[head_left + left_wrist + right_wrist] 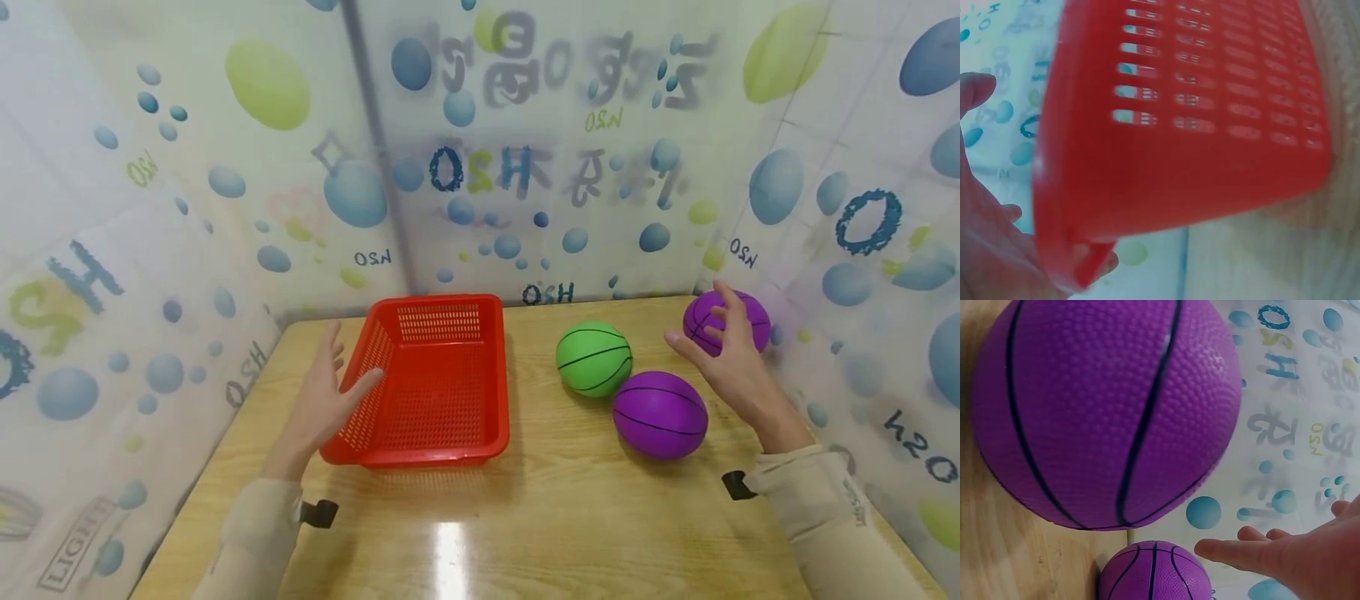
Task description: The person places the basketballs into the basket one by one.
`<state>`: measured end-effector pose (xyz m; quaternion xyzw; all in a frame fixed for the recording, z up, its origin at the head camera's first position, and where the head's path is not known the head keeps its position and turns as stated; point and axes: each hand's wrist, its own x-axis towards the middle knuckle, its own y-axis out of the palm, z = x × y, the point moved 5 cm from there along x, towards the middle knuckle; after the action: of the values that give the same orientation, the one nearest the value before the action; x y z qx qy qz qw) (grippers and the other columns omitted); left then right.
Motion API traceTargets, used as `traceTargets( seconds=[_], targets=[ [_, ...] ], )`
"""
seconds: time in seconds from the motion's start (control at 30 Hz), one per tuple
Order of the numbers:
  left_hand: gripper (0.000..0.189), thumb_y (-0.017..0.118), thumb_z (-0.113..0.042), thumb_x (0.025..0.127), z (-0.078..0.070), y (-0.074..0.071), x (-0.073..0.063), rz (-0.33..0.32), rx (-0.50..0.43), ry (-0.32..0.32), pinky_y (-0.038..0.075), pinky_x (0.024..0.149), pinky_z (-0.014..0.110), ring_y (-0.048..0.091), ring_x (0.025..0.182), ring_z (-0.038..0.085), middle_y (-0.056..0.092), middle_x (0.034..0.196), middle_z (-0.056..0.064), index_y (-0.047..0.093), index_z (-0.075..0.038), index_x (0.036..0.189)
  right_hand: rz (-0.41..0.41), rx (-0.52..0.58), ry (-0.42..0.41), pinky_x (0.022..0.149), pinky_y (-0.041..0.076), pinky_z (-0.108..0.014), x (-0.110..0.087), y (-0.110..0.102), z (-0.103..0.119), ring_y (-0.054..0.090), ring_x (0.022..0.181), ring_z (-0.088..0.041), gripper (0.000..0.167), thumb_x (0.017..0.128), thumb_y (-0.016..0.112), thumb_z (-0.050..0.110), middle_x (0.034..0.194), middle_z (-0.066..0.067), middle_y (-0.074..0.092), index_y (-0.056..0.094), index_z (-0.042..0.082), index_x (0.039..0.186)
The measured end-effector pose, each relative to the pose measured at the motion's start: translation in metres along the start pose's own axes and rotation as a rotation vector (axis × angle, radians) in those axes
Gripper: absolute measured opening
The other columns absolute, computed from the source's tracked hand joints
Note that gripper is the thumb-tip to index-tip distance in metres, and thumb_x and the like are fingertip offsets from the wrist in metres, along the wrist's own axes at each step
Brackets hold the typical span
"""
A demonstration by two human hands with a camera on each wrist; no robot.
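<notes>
A red plastic basket (pixel 431 454) with slotted walls stands on the left part of the wooden table. My left hand (pixel 322 408), fingers spread and holding nothing, hovers by its left rim; the left wrist view shows the basket's outer wall (pixel 1160 175) close by. To the right lie a green ball (pixel 594 359) and a purple ball (pixel 660 415), side by side. Another purple ball (pixel 753 321) sits farther back, partly hidden behind my right hand (pixel 731 367). That hand is in the air with fingers apart, holding nothing. In the right wrist view, the nearer purple ball (pixel 1104 412) looms large.
The light wooden table (pixel 555 525) has a bright reflection near its front. A patterned curtain (pixel 510 208) with blue and green drops surrounds the table at the back and both sides. A dark strap end (pixel 321 513) shows at the left wrist.
</notes>
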<state>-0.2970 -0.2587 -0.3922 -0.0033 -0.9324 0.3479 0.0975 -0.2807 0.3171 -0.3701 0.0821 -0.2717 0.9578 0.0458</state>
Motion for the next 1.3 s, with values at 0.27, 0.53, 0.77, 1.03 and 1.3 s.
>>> traceTargets(
  seconds=[0.27,0.53,0.77,1.03,1.3],
  targets=[
    [0.107,0.066,-0.058,0.108,0.021,0.007,-0.003,0.030,-0.018,-0.066,0.032,0.123,0.081,0.033,0.161,0.056,0.015,0.183,0.029,-0.007,-0.030,0.180,-0.002,0.001,0.018,0.119,0.029,-0.086,-0.002,0.002,-0.011,0.023,0.160,-0.066,0.108,0.109,0.067,0.051,0.182,-0.031,-0.001,-0.016,0.039,0.177],
    [0.102,0.066,-0.054,0.110,0.031,0.012,-0.008,0.068,-0.027,-0.070,0.031,0.123,0.081,0.034,0.160,0.056,0.023,0.180,0.030,-0.001,-0.026,0.181,0.007,0.035,0.011,0.119,0.030,-0.086,-0.007,0.004,-0.017,0.024,0.159,-0.067,0.106,0.109,0.067,0.047,0.181,-0.033,0.002,-0.013,0.037,0.178],
    [0.101,0.068,-0.064,0.105,0.052,0.014,-0.003,0.113,0.019,-0.087,0.032,0.122,0.082,0.031,0.161,0.057,0.018,0.185,0.020,0.011,-0.028,0.181,0.043,0.059,0.017,0.121,0.029,-0.084,-0.008,0.009,-0.025,0.024,0.161,-0.063,0.106,0.110,0.068,0.046,0.181,-0.032,0.004,-0.012,0.037,0.178],
    [0.110,0.073,-0.064,0.102,0.049,0.016,-0.009,0.146,0.022,-0.130,0.029,0.123,0.083,0.029,0.162,0.058,0.016,0.185,0.021,0.006,-0.027,0.181,0.080,0.030,0.041,0.116,0.035,-0.087,-0.020,0.021,-0.045,0.026,0.159,-0.065,0.110,0.107,0.073,0.048,0.181,-0.031,0.007,-0.008,0.032,0.180],
    [0.111,0.072,-0.063,0.103,0.050,0.027,-0.011,0.161,0.038,-0.150,0.031,0.125,0.079,0.031,0.162,0.056,0.016,0.184,0.024,0.003,-0.024,0.181,0.107,0.031,0.064,0.113,0.042,-0.083,-0.043,0.041,-0.069,0.029,0.155,-0.066,0.111,0.102,0.082,0.040,0.181,-0.031,0.010,0.004,0.031,0.181]
  ],
)
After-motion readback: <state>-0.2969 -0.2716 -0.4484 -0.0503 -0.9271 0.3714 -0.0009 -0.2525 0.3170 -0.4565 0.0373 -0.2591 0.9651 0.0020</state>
